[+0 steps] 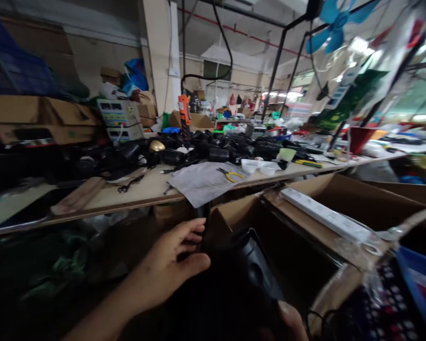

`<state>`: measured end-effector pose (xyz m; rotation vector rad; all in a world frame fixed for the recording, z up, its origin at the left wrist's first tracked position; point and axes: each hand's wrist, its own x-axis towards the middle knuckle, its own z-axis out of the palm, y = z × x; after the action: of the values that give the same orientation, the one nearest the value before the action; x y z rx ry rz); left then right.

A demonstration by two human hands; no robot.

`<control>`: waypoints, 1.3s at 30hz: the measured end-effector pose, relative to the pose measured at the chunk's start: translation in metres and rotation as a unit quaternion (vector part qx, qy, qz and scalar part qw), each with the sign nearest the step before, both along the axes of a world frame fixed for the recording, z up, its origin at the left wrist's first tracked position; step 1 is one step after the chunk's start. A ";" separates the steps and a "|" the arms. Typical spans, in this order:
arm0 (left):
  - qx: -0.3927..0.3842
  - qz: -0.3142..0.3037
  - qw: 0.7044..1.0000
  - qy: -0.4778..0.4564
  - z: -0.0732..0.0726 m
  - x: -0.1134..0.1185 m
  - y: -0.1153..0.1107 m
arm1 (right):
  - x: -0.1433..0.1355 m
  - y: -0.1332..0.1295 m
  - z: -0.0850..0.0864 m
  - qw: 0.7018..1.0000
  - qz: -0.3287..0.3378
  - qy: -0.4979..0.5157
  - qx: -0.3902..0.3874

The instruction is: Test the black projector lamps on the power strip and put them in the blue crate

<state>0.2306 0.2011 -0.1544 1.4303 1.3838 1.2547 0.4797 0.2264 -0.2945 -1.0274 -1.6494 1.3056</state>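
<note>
Both hands are down low, below the counter's near edge, working a black moulded housing [248,270]. Left hand [170,270] has its fingers curled partway round the upper end of it, thumb laid along the side, so that's a real hold. Right hand [293,322] only peeks in at the bottom of the view, a thumb or fingertip against the lower end; whether it's closed on the part, I can't tell.

Biggest thing around: the long wooden counter [135,196], running left to right. Next, the open cardboard box [358,199] just beside the housing on the right, with a white power strip [326,215] lying along its flap. Back on the counter, a heap of black parts [230,147] crowds the far edge. A grey sheet [202,182] drapes over the near edge, right above the hands. Yellow-handled pliers [230,176] sit at the sheet's far corner, small clear trays [259,166] just to their right.

That housing looks like rigid plastic, smooth and glossy, likely light and hollow. Slick surface, I'd judge, so wrapping around the narrower neck looks safer than pinching the rounded body.
</note>
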 end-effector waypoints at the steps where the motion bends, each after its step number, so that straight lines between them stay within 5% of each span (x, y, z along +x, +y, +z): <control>1: 0.000 -0.035 0.999 -0.001 -0.005 0.013 0.009 | 0.001 -0.002 0.002 0.999 -0.010 0.025 -0.019; 4: -0.010 -0.114 0.993 0.026 -0.021 0.042 0.027 | 0.006 -0.014 0.014 0.985 -0.047 0.129 -0.104; 9: 0.005 -0.151 0.988 0.028 -0.048 0.075 0.040 | 0.019 -0.043 0.040 0.951 -0.114 0.211 -0.193; 20: 0.001 -0.325 0.945 -0.035 -0.078 0.100 0.060 | 0.058 -0.048 0.048 0.964 -0.259 0.000 -0.063; 26: 0.020 -0.228 0.973 0.030 -0.081 0.124 0.065 | 0.072 -0.028 0.058 0.937 -0.339 -0.083 0.024; 31: 0.075 -0.117 0.989 0.056 -0.093 0.167 0.067 | 0.089 -0.002 0.047 0.897 -0.405 -0.157 0.082; 35: 0.074 -0.123 0.987 0.070 -0.098 0.194 0.078 | 0.110 0.020 0.041 0.892 -0.399 -0.193 0.094; 39: -0.001 -0.131 0.991 0.042 -0.094 0.190 0.118 | 0.141 0.039 0.059 0.912 -0.340 -0.206 0.102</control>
<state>0.4203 0.3195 -0.2486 1.6192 1.2041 1.0343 0.6206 0.2651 -0.2352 -1.6290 -1.4585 0.4627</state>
